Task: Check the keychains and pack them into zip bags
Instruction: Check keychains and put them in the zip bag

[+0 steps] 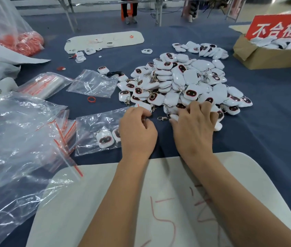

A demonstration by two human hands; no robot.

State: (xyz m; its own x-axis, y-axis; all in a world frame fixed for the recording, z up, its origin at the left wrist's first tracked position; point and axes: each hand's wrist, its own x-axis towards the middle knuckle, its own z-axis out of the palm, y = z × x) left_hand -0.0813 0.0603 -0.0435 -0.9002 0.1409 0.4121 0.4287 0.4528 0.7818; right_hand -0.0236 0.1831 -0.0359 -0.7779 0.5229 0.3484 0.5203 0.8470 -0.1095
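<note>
Tabletop [266,136]: covered in dark blue cloth, matte and lightly creased. A heap of keychains [185,81] lies at centre right; each is a glossy white rounded-square body with a dark oval face outlined in red, fitted with a small metal clasp. A flat white board [91,202] with rounded corners and red handwritten marks sits at the near edge under both forearms.

Zip bag [96,132]: clear, crinkled film, lying flat left of centre, with at least two keychains visible inside (the count beyond that cannot be read). More clear zip bags [21,139] with red seal strips lie piled at far left.

Left hand [137,131]: knuckles up, fingers curled at the right edge of the zip bag; whether its grip is pinching the film cannot be told. Right hand [196,127]: palm down on the near edge of the heap, fingers bent and gripping keychains beneath them.

A cardboard box [266,57] carrying a red sign [280,27] stands at far right, holding further white pieces.
</note>
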